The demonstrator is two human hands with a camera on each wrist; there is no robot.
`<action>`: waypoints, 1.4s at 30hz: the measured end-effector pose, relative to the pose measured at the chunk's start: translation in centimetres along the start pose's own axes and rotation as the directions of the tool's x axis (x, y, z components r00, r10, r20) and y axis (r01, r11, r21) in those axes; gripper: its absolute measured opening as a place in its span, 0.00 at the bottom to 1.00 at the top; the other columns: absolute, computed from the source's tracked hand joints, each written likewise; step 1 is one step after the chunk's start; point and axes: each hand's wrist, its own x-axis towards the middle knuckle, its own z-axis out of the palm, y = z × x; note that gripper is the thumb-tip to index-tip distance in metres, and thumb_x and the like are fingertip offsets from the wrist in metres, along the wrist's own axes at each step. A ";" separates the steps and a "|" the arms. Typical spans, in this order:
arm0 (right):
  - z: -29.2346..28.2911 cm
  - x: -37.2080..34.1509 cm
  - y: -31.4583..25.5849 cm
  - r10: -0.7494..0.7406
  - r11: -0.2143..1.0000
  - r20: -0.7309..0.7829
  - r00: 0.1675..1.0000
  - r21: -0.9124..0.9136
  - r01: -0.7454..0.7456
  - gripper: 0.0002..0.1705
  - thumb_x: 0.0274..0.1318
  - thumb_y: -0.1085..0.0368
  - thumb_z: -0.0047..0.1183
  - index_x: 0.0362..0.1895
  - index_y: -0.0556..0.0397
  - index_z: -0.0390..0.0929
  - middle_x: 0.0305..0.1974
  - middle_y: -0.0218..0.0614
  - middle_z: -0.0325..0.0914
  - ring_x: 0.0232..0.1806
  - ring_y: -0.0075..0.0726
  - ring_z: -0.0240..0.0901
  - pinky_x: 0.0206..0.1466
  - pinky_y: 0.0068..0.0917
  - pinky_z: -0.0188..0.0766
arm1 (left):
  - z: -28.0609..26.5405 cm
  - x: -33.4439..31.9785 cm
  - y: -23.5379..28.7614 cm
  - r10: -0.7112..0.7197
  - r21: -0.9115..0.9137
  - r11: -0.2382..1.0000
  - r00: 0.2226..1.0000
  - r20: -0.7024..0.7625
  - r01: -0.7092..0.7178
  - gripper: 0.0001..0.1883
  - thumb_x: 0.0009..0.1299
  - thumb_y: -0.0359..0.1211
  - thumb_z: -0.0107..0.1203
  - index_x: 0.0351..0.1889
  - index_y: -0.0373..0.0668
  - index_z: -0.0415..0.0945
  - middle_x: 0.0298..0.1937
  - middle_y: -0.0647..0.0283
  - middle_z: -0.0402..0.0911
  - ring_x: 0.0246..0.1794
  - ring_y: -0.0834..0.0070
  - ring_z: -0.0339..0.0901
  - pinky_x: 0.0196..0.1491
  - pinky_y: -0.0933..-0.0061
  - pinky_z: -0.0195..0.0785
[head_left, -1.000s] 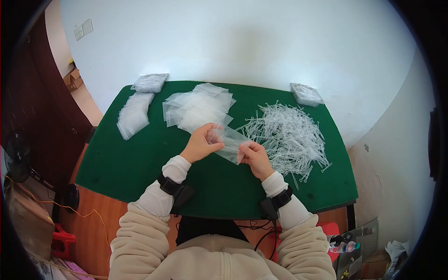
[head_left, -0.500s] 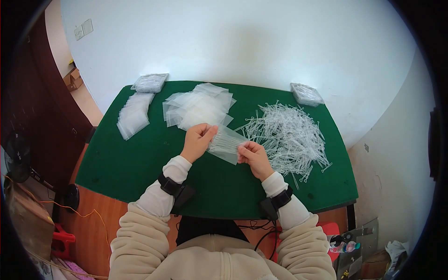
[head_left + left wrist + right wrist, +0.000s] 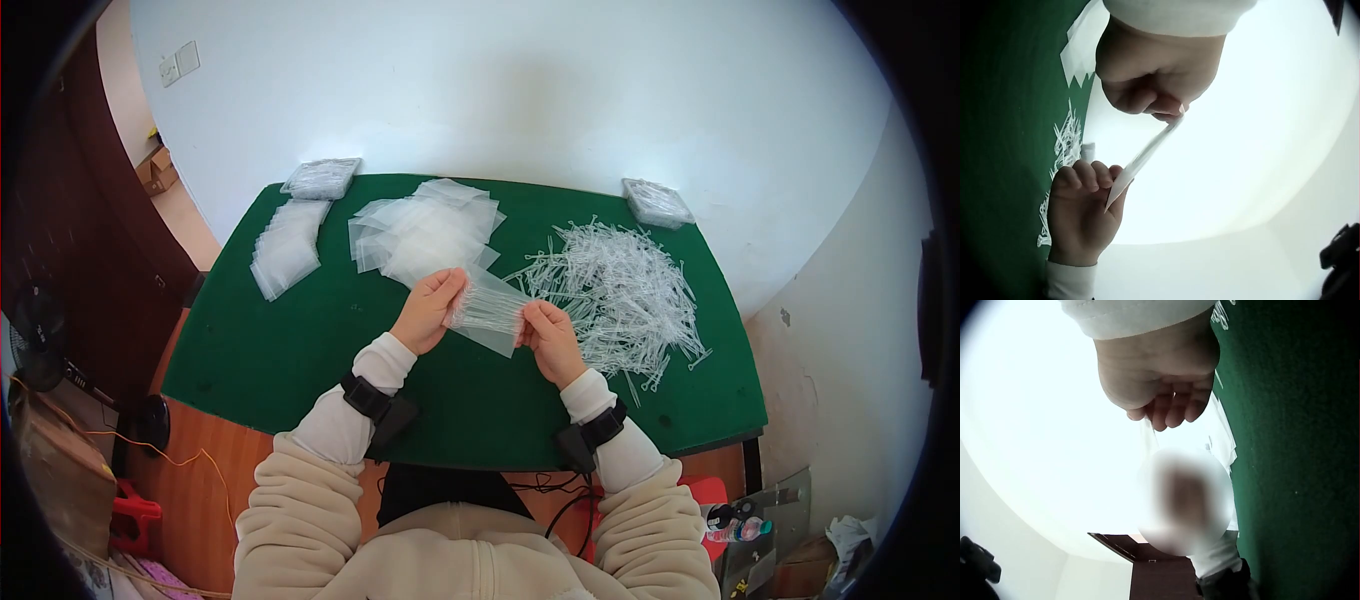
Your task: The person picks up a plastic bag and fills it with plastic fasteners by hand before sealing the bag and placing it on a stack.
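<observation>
A clear plastic bag with several thin clear sticks inside is stretched between both hands above the table. My left hand pinches its left end between thumb and curled fingers. At the opposite end, my right hand pinches the bag the same way. Seen edge-on in the left wrist view, the bag looks thin and flat. In the right wrist view a blurred round patch covers the left hand. Just right of the right hand lies a heap of clear plastic sticks with looped ends.
Behind the left hand is a loose pile of empty clear bags. A fanned row of bags lies farther left on the green table. Filled packs stand at the back left and back right, near the white wall.
The left hand has shifted its grip from the bag's upper corner to its left end, fingers now curled together. The bag is pulled flatter, with its sticks showing more plainly.
</observation>
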 end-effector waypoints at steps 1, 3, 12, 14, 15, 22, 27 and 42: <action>0.1 0.0 0.0 0.000 1.000 -0.001 1.000 0.011 0.000 0.11 0.61 0.61 0.43 0.30 0.53 0.71 0.26 0.28 0.72 0.25 0.22 0.67 0.30 0.21 0.66 | -0.3 0.1 -0.3 -0.040 -0.054 0.998 0.999 0.029 0.042 0.13 0.72 0.39 0.43 0.33 0.40 0.71 0.27 0.72 0.72 0.26 0.88 0.66 0.31 0.86 0.61; 0.1 -0.1 -0.1 0.000 0.999 -0.004 1.000 0.034 0.000 0.11 0.62 0.61 0.43 0.30 0.53 0.71 0.26 0.28 0.72 0.25 0.23 0.67 0.31 0.22 0.66 | -0.6 0.3 -0.4 -0.114 -0.155 0.980 0.989 0.093 0.128 0.12 0.72 0.39 0.43 0.37 0.41 0.71 0.30 0.72 0.73 0.27 0.87 0.68 0.33 0.85 0.63; 0.2 -0.2 -0.1 -0.044 0.989 0.028 0.999 0.144 0.039 0.11 0.62 0.61 0.42 0.32 0.54 0.71 0.27 0.28 0.72 0.27 0.24 0.68 0.32 0.23 0.67 | -0.3 0.0 0.0 -0.155 -0.109 0.981 0.985 0.073 0.162 0.12 0.72 0.39 0.43 0.38 0.41 0.71 0.33 0.70 0.74 0.32 0.85 0.71 0.38 0.81 0.66; -0.2 0.0 0.1 -0.055 0.987 0.066 0.996 0.153 0.044 0.10 0.62 0.62 0.42 0.36 0.54 0.71 0.30 0.29 0.72 0.28 0.23 0.68 0.33 0.23 0.67 | 0.1 -0.2 0.3 -0.155 -0.075 0.985 0.987 0.045 0.158 0.12 0.72 0.39 0.43 0.38 0.41 0.71 0.32 0.71 0.74 0.32 0.85 0.71 0.38 0.82 0.65; -0.3 0.0 0.2 -0.060 0.986 0.085 0.995 0.158 0.046 0.09 0.62 0.62 0.42 0.38 0.54 0.71 0.32 0.29 0.73 0.28 0.23 0.68 0.33 0.23 0.67 | 0.2 -0.2 0.4 -0.154 -0.058 0.986 0.988 0.031 0.156 0.12 0.72 0.39 0.43 0.38 0.41 0.71 0.32 0.71 0.74 0.32 0.85 0.71 0.38 0.82 0.65; -0.3 0.5 0.3 -0.316 0.918 -0.278 0.907 -0.330 0.219 0.16 0.59 0.64 0.45 0.51 0.53 0.65 0.43 0.33 0.70 0.38 0.23 0.67 0.40 0.21 0.64 | -2.3 0.7 -0.9 -0.082 0.095 0.993 0.988 0.129 0.070 0.11 0.70 0.39 0.46 0.39 0.41 0.72 0.29 0.71 0.73 0.27 0.86 0.69 0.31 0.84 0.64; 0.5 -0.2 -0.3 -0.406 0.696 0.075 0.911 -0.620 0.362 0.26 0.54 0.63 0.50 0.57 0.54 0.61 0.49 0.36 0.68 0.49 0.28 0.65 0.50 0.23 0.60 | 0.1 -0.3 -0.1 -0.088 0.147 0.985 0.996 0.009 0.085 0.11 0.68 0.37 0.49 0.43 0.41 0.73 0.28 0.70 0.73 0.25 0.86 0.69 0.28 0.83 0.65; 1.8 -1.0 -1.3 0.027 0.858 0.272 0.962 -0.501 0.117 0.26 0.50 0.67 0.55 0.54 0.60 0.65 0.50 0.40 0.72 0.50 0.28 0.69 0.53 0.25 0.64 | 0.7 -1.0 0.6 -0.208 0.150 0.975 0.923 0.324 0.167 0.18 0.67 0.31 0.50 0.54 0.38 0.67 0.42 0.60 0.76 0.38 0.76 0.75 0.44 0.76 0.68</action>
